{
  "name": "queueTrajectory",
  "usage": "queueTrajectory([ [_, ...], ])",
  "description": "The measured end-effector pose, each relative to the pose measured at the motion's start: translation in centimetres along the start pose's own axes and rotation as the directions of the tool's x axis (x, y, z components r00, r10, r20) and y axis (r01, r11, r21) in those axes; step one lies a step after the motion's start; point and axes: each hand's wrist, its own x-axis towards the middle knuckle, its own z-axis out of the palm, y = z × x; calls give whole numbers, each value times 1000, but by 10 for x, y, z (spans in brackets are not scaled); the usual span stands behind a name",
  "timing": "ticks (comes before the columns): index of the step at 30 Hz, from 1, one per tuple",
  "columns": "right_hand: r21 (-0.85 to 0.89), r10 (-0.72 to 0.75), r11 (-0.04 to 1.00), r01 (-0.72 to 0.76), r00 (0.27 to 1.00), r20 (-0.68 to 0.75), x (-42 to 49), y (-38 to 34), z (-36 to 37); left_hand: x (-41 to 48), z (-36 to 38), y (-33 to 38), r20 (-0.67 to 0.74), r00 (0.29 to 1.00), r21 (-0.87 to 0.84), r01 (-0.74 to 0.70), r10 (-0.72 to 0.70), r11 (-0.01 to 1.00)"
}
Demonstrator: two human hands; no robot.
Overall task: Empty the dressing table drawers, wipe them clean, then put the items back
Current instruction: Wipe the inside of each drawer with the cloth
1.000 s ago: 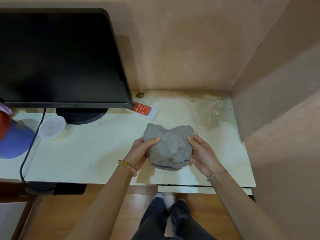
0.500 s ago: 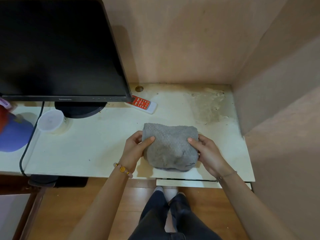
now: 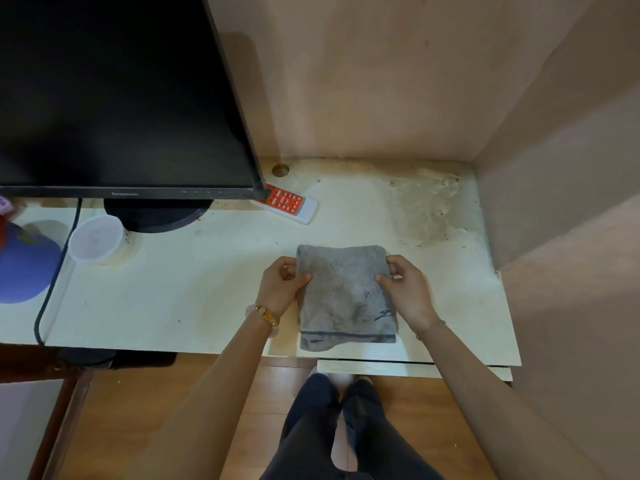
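Cloth: one, grey, stained, folded square with a dark stripe, lying flat near the desk's front edge. Left hand and right hand each pinch a side. One remote, one cup, one monitor.
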Motion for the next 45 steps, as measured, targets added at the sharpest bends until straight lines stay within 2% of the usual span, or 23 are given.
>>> queueTrajectory([
  [6,-144,-50,989,31,990,-130,0,3,6,5,5,-6,-61,988,113,-133,141,985],
  [9,-212,-23,977,-16,984,-178,-7,4,5,-1,2,-7,-40,992,116,-111,117,987],
  [12,-269,24,962,-55,993,-117,-18,7,-1,-14,-5,-13,28,996,132,-84,81,988],
  [16,-352,28,936,-21,999,15,-35,14,-1,-35,-5,-25,115,988,159,-117,99,980],
  [22,-197,34,980,-33,999,4,-46,27,-2,-36,-6,-27,6,984,203,-174,177,964],
  [26,-207,-12,978,12,1000,-2,-50,30,-1,-34,-10,-26,73,981,288,-192,178,938],
  [28,-230,-32,973,30,999,-5,-48,25,-5,-35,-14,-24,62,978,359,-207,198,910],
  [30,-311,-102,946,90,994,-25,-47,16,-12,-37,-22,-19,44,955,456,-280,293,845],
  [31,-351,-159,926,136,987,-37,-46,9,-16,-38,-26,-14,56,929,526,-339,366,780],
  [32,-387,-221,903,187,974,-44,-45,2,-21,-38,-31,-9,84,889,614,-402,450,679],
  [34,-458,-341,843,283,939,-46,-45,-14,-30,-39,-38,4,161,781,781,-474,603,406],
  [35,-494,-393,808,321,918,-46,-45,-21,-34,-39,-42,10,190,740,831,-471,645,295],
  [36,-523,-436,776,352,899,-44,-46,-28,-39,-41,-44,16,204,723,865,-449,659,225],
  [41,-597,-531,686,416,847,-19,-53,-48,-55,-51,-50,35,189,713,930,-350,676,109],
  [45,-600,-551,681,419,834,-43,-59,-54,-66,-60,-49,43,182,717,937,-334,673,103],
])
